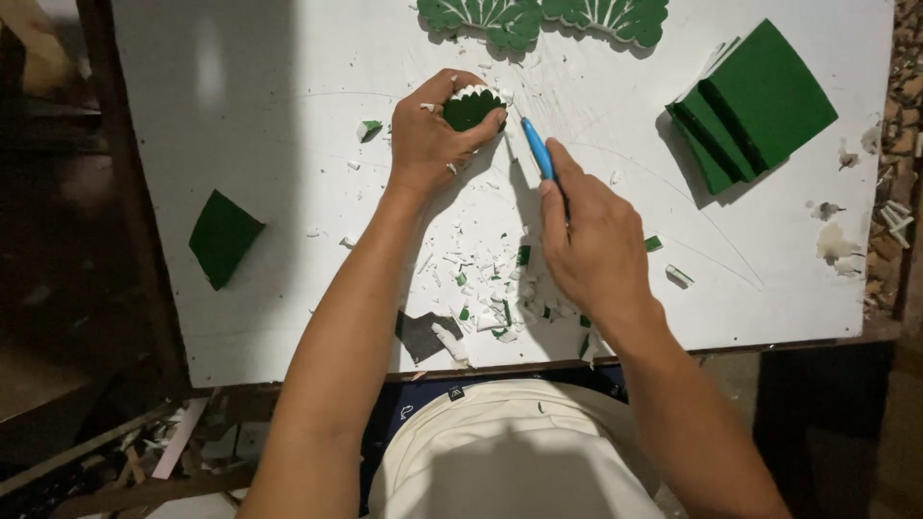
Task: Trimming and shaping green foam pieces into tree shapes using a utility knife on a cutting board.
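Far left on the white board (240,317): one loose green piece (223,236), lying flat, well apart from your hands. Your left hand (435,136) is closed around a small green scalloped piece (469,108) with a white notched edge — fingers wrapped over it, pressing it against the board's upper middle. Just to its right, your right hand (596,248) is closed on a blue-handled tool (538,149), tip pointing up-left, close beside the scalloped piece; contact cannot be told. Below both hands, white and green chips (486,288) are scattered. Top edge: two finished green scalloped shapes (543,19). Right — a stack of green tiles (755,106), fanned.
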